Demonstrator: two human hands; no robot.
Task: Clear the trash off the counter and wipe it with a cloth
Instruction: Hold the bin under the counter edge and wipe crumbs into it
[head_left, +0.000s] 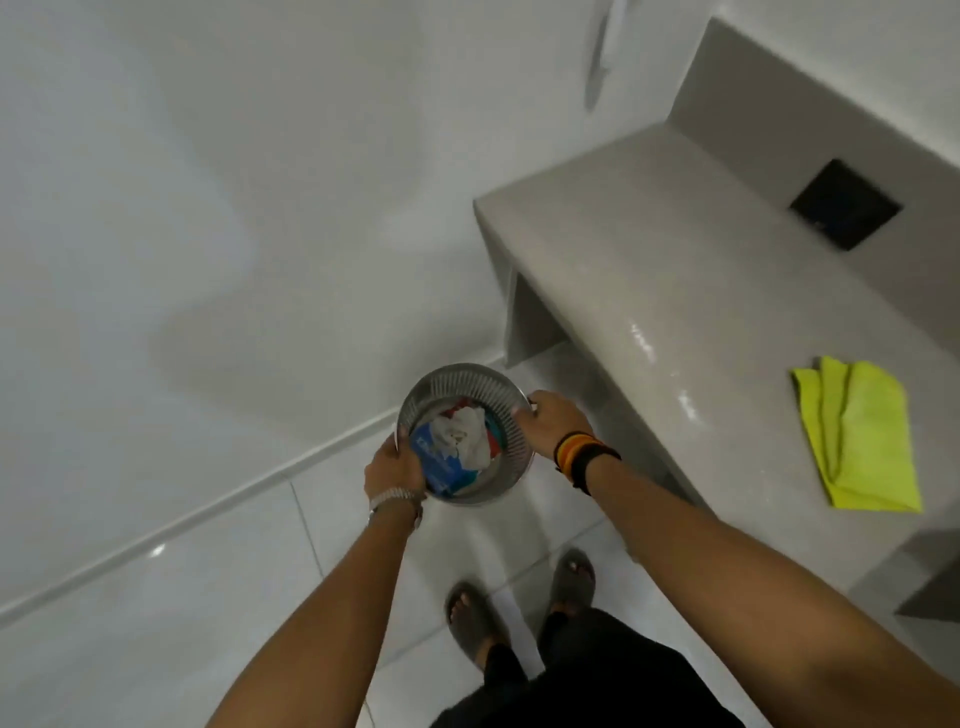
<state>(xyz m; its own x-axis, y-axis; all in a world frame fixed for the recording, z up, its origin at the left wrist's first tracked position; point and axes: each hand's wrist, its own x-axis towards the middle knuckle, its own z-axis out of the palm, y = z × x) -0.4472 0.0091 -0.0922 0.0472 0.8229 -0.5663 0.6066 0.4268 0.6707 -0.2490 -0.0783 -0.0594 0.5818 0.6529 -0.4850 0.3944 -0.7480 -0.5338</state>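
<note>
A round metal waste bin (457, 382) sits low over the white floor, to the left of the counter end. Inside it lie crumpled white paper (465, 434) and a blue wrapper (436, 460). My left hand (392, 467) grips the bin's left rim and my right hand (550, 423) grips its right rim. A folded yellow-green cloth (860, 434) lies flat on the grey counter (675, 291), to the right of my right arm.
A black square inset (844, 205) sits in the counter's far part near the wall. The counter has an open recess below its end. White walls stand to the left and behind. My sandalled feet (519, 603) stand on the tiled floor.
</note>
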